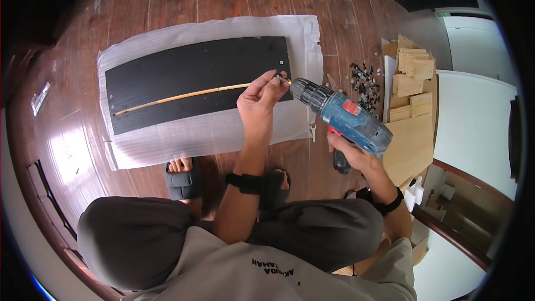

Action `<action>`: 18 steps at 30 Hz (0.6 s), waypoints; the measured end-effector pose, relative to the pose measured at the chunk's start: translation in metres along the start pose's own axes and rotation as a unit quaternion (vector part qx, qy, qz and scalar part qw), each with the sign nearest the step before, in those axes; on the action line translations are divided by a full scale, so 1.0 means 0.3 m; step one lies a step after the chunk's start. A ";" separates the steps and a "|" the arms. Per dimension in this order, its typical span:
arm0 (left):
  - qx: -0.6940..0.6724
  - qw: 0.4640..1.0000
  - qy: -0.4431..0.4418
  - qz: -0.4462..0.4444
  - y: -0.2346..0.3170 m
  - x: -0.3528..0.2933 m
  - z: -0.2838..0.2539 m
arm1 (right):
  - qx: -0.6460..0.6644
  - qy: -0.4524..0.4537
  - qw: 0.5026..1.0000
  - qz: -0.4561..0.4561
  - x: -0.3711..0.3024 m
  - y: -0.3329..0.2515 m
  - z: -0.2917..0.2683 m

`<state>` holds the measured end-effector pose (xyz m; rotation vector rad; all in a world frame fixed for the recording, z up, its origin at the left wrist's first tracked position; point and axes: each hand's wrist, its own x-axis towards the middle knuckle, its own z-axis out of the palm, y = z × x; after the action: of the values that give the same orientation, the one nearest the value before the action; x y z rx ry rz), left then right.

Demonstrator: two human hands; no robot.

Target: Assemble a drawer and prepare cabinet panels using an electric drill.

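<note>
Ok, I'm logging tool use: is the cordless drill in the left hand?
No, the right hand is wrapped around the cordless drill.

Room above black panel [198, 72] leftward, drill [343, 116] obstructing right, shadowed upper-left unclear

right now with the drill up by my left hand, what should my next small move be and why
Probably hold the drill steady in the right hand, unspun, because the left hand has its fingers right by the drill's tip.
</note>
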<state>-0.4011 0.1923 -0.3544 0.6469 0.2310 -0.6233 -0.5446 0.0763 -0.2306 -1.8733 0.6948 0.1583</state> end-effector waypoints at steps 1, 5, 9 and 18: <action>-0.006 1.000 0.007 -0.005 0.012 0.005 0.001 | -0.051 0.002 0.998 0.031 0.018 -0.035 0.013; -0.021 0.998 0.054 -0.022 0.058 0.022 -0.030 | -0.135 0.002 0.991 -0.025 0.064 0.002 0.048; -0.051 0.995 0.083 -0.013 0.087 0.050 -0.077 | -0.245 -0.026 0.965 -0.091 0.127 -0.053 0.083; -0.051 0.989 0.138 0.035 0.104 0.169 -0.134 | -0.346 -0.066 0.931 -0.094 0.335 -0.164 0.143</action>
<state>-0.3423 0.2131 -0.3901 0.6388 0.4920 -0.4497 -0.4269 0.0875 -0.2505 -2.5609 0.3783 0.4461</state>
